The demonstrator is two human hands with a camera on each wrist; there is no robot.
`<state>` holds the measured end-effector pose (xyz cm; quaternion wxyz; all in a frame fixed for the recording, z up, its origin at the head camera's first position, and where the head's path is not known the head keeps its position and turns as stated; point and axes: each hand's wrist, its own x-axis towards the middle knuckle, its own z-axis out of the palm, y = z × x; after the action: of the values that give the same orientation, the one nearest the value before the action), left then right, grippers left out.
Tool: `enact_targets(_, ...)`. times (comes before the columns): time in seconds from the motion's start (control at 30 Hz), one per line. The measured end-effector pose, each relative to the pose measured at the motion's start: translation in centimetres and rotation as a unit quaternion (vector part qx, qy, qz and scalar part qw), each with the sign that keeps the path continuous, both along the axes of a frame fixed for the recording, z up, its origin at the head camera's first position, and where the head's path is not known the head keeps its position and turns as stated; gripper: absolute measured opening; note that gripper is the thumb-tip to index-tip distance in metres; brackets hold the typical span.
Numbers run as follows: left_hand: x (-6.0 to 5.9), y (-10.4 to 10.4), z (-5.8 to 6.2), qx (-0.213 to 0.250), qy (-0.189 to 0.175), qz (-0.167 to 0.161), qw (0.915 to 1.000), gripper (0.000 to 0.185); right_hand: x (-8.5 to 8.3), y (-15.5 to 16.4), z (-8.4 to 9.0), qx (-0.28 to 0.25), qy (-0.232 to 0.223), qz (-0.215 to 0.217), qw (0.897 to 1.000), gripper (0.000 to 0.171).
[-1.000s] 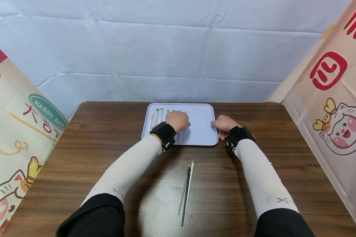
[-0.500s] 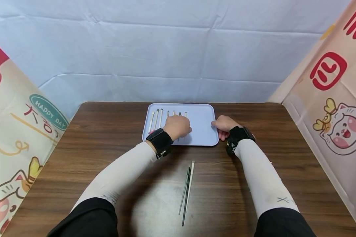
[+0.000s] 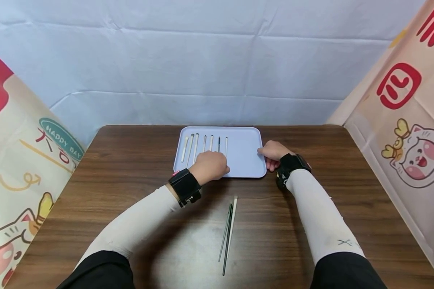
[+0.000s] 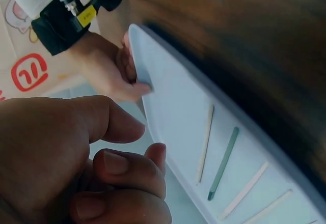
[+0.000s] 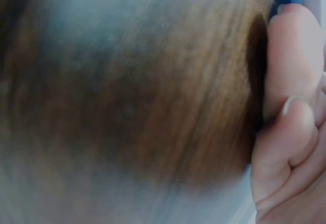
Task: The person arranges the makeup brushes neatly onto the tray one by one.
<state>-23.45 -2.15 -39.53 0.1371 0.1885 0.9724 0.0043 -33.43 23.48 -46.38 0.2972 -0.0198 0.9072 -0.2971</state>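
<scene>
A pale blue-white rectangular tray (image 3: 244, 152) lies near the table's far edge. Across its left and middle, several thin sticks stand side by side in a row, most of them pale, with one green stick (image 4: 223, 164) among them. My left hand (image 3: 209, 165) hovers over the tray's front part, hiding the lower ends of some sticks. In the left wrist view its fingers curl loosely, with a gap between thumb and index finger and nothing held. My right hand (image 3: 273, 152) grips the tray's right rim, thumb over the edge and the other fingers curled against the outside.
Nearer to me on the brown wooden table (image 3: 137, 160) lie longer sticks: a pale stick (image 3: 232, 224) and two dark green ones (image 3: 227, 241), close together and slightly fanned. A white cloth (image 3: 202, 72) hangs behind the table, and printed sheets (image 3: 412, 132) flank both sides.
My left hand has drawn back toward me and slightly left, from mid-tray to the front rim, uncovering the sticks' upper parts. My right hand has stayed on the tray's rim.
</scene>
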Motion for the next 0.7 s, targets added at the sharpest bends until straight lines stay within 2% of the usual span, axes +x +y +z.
enact_targets(0.27,1.7,-1.1,-0.1,0.005,0.009,-0.014,0.9999,0.047,0.0,-0.1,0.0,0.007,0.003,0.001,1.0,0.054)
enact_targets(0.47,3.4,-1.6,0.0,0.031,0.013,-0.028,0.999,0.046,0.1,-0.2,0.1,0.012,0.0,0.003,1.0,0.053)
enact_targets(0.7,5.3,-2.0,-0.6,0.047,0.003,-0.043,0.998,0.044,0.2,-0.2,0.3,0.013,0.001,0.003,1.0,0.052)
